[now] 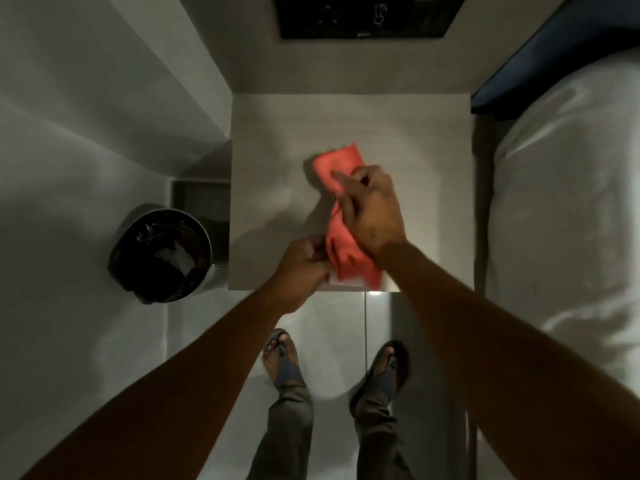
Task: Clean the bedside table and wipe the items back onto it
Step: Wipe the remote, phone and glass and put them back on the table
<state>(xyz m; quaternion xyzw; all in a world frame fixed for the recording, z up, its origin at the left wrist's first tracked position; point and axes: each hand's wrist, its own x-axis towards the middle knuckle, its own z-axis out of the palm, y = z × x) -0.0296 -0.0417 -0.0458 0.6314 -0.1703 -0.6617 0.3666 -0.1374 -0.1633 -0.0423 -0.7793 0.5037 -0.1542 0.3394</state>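
Above the bedside table (349,119), the right hand (372,211) has its fingers closed around a red cloth (341,233) bunched over the table's front half, while the left hand (304,268) pinches the cloth's near end at the table's front edge. A lined trash bin (162,254) stands just left of the table.

No text, label, brand or number can be read anywhere here (the dark wall panel (363,15) above the bedside table (270,140) carries a few pale marks and a small light spot, all too blurred to make out)
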